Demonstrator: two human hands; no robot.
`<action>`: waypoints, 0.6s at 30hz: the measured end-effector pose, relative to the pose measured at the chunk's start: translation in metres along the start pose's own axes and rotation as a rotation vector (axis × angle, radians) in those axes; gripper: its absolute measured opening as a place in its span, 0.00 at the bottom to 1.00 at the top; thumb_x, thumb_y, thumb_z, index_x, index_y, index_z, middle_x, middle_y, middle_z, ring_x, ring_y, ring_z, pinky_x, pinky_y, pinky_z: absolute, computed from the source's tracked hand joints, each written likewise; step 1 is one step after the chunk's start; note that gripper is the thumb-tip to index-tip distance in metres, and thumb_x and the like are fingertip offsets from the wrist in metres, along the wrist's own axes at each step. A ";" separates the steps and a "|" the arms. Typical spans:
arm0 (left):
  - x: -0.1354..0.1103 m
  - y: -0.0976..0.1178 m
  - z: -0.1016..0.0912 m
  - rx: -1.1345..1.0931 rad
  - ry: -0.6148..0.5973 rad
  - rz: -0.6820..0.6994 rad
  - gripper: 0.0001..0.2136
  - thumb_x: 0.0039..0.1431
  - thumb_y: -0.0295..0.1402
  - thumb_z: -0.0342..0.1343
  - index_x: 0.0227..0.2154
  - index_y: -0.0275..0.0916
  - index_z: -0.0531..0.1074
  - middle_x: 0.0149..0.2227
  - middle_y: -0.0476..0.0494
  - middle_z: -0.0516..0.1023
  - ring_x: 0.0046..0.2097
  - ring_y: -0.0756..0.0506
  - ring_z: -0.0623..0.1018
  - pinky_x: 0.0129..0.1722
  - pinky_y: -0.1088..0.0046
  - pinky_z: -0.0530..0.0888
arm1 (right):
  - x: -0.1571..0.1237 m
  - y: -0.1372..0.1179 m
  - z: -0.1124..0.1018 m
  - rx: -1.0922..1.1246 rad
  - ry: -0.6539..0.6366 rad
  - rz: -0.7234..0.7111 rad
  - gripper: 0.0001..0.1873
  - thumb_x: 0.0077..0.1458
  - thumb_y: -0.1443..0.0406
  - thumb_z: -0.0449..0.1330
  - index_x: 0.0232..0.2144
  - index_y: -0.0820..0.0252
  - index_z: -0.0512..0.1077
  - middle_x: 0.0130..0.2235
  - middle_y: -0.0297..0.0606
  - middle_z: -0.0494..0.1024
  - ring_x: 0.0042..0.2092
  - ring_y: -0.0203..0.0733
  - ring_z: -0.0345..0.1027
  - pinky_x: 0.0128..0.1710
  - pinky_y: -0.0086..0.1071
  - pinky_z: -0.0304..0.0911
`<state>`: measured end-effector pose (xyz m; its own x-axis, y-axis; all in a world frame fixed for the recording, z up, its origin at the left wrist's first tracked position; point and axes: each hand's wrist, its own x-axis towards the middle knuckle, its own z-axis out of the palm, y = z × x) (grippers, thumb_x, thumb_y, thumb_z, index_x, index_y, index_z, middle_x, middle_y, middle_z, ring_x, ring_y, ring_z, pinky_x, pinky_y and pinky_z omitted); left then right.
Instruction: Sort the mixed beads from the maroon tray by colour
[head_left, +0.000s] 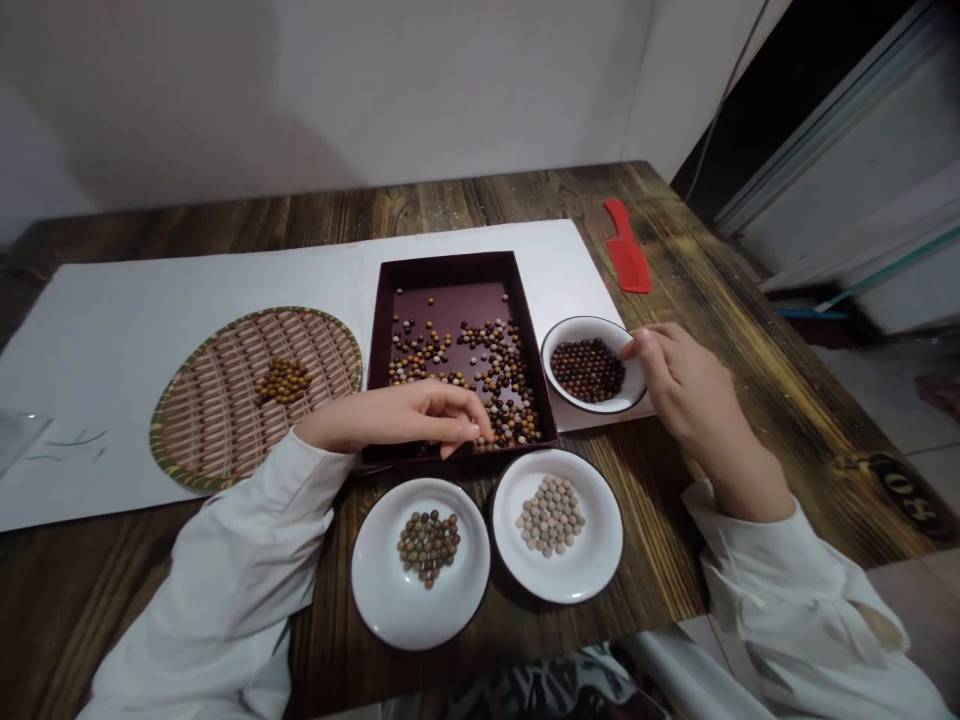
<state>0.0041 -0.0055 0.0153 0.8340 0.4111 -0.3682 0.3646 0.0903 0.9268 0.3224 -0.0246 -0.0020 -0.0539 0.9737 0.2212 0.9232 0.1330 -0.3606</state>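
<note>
My left hand (431, 415) reaches over the near side of a dark maroon box (457, 300) holding mixed beads (517, 385) in yellow-brown, dark brown and pale tones. Its thumb and fingertips are pinched together just above the beads; whatever lies between them is too small to make out. At the right rim of a white bowl (562, 333) of dark brown beads (587, 370) is my right hand (682, 385), its thumb and forefinger closed together. Whether they grip the rim or a bead I cannot tell.
A round woven tray (217, 400) carries yellow-brown beads (283, 381) at left. Nearer me stand a white dish (420, 620) of greenish-brown beads and another dish (559, 585) of pale beads. White board (112, 310) lies beneath the tray and box. A red comb (628, 250) lies at right.
</note>
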 end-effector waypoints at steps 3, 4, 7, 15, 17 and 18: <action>0.002 0.003 0.003 0.052 0.177 0.028 0.13 0.64 0.41 0.53 0.40 0.35 0.73 0.29 0.50 0.71 0.30 0.53 0.70 0.31 0.80 0.67 | 0.000 0.000 0.000 0.013 -0.001 0.008 0.25 0.66 0.52 0.39 0.32 0.53 0.73 0.43 0.44 0.77 0.41 0.52 0.73 0.37 0.43 0.62; 0.003 0.003 0.004 0.084 0.271 0.051 0.12 0.65 0.40 0.53 0.40 0.36 0.73 0.31 0.49 0.73 0.32 0.53 0.72 0.33 0.79 0.68 | 0.000 0.001 0.000 0.030 0.001 0.009 0.25 0.66 0.52 0.39 0.32 0.52 0.73 0.43 0.44 0.77 0.41 0.53 0.73 0.38 0.44 0.62; 0.008 0.000 0.006 0.321 0.626 0.133 0.09 0.66 0.36 0.51 0.40 0.36 0.73 0.41 0.45 0.76 0.43 0.49 0.75 0.45 0.73 0.71 | -0.001 0.003 0.001 0.093 0.003 0.002 0.26 0.66 0.50 0.38 0.34 0.51 0.72 0.43 0.45 0.76 0.44 0.54 0.72 0.41 0.45 0.62; 0.016 -0.014 0.015 1.102 0.760 0.118 0.18 0.66 0.39 0.51 0.54 0.36 0.68 0.58 0.35 0.68 0.60 0.37 0.67 0.60 0.55 0.65 | -0.001 0.006 0.008 0.097 0.068 -0.075 0.27 0.66 0.49 0.39 0.35 0.53 0.73 0.44 0.45 0.76 0.46 0.53 0.70 0.44 0.45 0.63; 0.017 -0.016 0.016 1.130 0.648 0.128 0.20 0.66 0.41 0.51 0.56 0.36 0.67 0.60 0.35 0.67 0.61 0.37 0.67 0.60 0.55 0.64 | 0.000 0.007 0.011 0.082 0.100 -0.127 0.28 0.66 0.49 0.39 0.35 0.56 0.73 0.45 0.47 0.76 0.49 0.54 0.68 0.49 0.49 0.62; 0.017 -0.017 0.017 1.132 0.598 0.130 0.21 0.65 0.41 0.51 0.57 0.36 0.66 0.61 0.35 0.66 0.61 0.37 0.66 0.61 0.55 0.64 | 0.000 0.008 0.012 0.077 0.113 -0.146 0.28 0.66 0.50 0.39 0.36 0.57 0.73 0.46 0.48 0.76 0.51 0.55 0.67 0.52 0.51 0.61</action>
<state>0.0192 -0.0151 -0.0078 0.6825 0.7262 0.0829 0.6872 -0.6762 0.2655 0.3249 -0.0215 -0.0156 -0.1384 0.9168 0.3746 0.8768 0.2893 -0.3842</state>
